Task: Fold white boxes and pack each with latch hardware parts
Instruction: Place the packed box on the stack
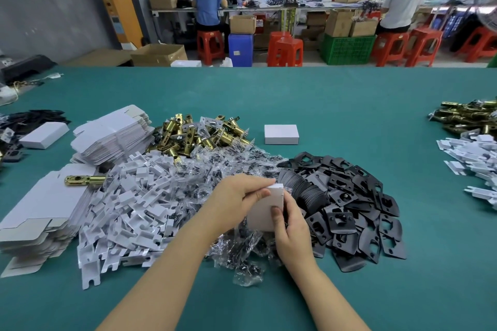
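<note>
White card fills the space between both hands: a small white box [265, 207] is held just above the piles, standing on end so its long axis runs up and away from the person, tilted slightly to the right. The left hand [242, 197] comes in from the left and grips the upper part, fingers curled over the top edge and the thumb across the near face. The right hand [289, 226] holds the lower right side, thumb pressed on the near face and fingers wrapped behind. Whether the top flap is tucked in cannot be told, since the left fingers cover that end.

Directly under the box lies a heap of clear plastic bags [228, 169] holding small dark parts. Black metal plates [357, 204] spread just to the right, nearest the right hand. White card inserts [134, 196] lie to the left, nearer the left hand, and beyond them sit the brass latch bolts [199, 134], well out from either hand. Flat box blanks [115, 137] are stacked at far left, with a second stack nearer and one loose latch bolt lying on it. One closed box [281, 134] rests farther back on the green worktop [349, 105].

My reading is that the top end is being closed, a job for the left hand, with the right steadying.
</note>
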Demonstrator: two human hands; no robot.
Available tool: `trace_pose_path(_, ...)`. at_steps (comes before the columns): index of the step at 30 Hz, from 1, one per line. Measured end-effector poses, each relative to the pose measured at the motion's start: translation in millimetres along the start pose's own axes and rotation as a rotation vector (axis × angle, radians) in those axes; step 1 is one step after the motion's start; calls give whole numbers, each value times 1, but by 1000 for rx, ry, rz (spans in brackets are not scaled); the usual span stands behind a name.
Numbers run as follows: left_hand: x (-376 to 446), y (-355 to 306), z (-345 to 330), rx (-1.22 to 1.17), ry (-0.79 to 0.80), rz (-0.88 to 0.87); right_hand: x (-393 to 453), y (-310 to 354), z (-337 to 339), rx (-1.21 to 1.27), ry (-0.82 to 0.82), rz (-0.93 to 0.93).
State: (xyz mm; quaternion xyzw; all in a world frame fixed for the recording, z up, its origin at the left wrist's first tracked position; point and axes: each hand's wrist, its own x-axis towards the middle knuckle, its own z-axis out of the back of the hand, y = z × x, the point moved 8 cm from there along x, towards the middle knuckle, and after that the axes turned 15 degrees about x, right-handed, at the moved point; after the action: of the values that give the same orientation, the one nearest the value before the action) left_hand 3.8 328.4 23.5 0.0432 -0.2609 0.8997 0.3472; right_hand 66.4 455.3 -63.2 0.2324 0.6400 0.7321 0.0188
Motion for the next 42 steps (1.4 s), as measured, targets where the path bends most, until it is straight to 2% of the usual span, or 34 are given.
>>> trace_pose_path(18,-4,-9,-3,21,24,-31,0,-5,0,22,18,-18)
trace_pose_path(27,-23,-26,-5,291,-193,-259,0,-4,-2,32,21,-11)
trace_pose_path(32,-26,-29,-6,360,-242,-320,0,-6,-2,39,26,-13)
trace_pose_path(38,-26,-31,-4,428,-236,-351,0,-3,0,41,5,-36)
trace_pose_path(42,-15,-23,6,431,-101,-250,-1,-7,3,50,-29,-50)
